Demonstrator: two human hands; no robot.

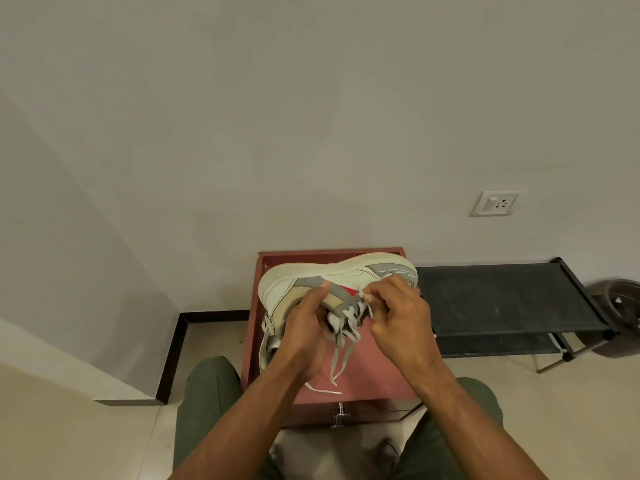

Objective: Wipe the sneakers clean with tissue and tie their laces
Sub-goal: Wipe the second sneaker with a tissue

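Note:
A white and grey sneaker is held up on its side above a reddish-brown cabinet, its sole facing away from me. My left hand grips the sneaker at its ankle collar. My right hand pinches a white lace near the eyelets. Loose lace ends hang down toward the cabinet top. Part of a second sneaker shows under my left hand, mostly hidden. No tissue is in view.
A black low rack stands right of the cabinet against the wall. A dark round object sits at the far right. A wall socket is above the rack. My knees in green trousers flank the cabinet.

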